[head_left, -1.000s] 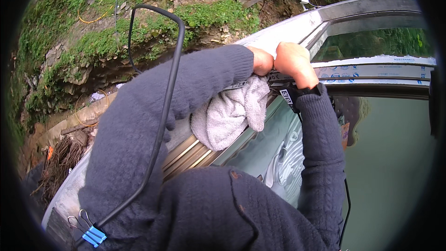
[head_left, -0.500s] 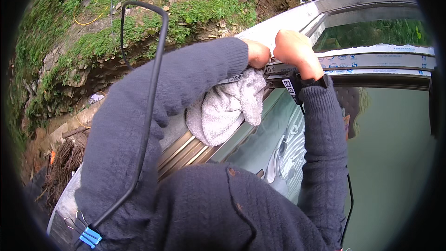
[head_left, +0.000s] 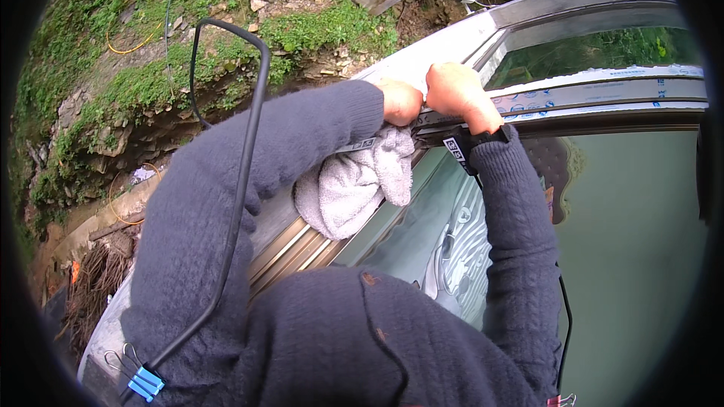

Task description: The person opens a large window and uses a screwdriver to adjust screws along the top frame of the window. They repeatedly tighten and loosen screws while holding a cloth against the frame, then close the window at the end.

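My left hand (head_left: 402, 102) is closed, its fingers curled out of sight, at the corner of the window frame. Close beside it, my right hand (head_left: 457, 93) is bent at the wrist and also closed. The two hands nearly meet; whatever they grip is hidden behind the knuckles. A crumpled pale grey-pink towel (head_left: 353, 188) lies over the metal window track (head_left: 290, 252), just below my left wrist. I cannot tell whether my left fingers hold its upper end. A black device with a black-and-white label (head_left: 455, 149) is strapped at my right wrist.
Window glass (head_left: 626, 271) spans the right side, below a frame bar with printed protective film (head_left: 588, 102). A pale outer ledge (head_left: 445, 41) curves along the far side. Outside lies a grassy, rocky slope (head_left: 121, 98). A bent black rod (head_left: 245, 173) crosses in front of my left arm.
The whole view has shifted slightly, so hands, towel and window frame sit a little further left. Both hands stay closed and close together at the same corner.
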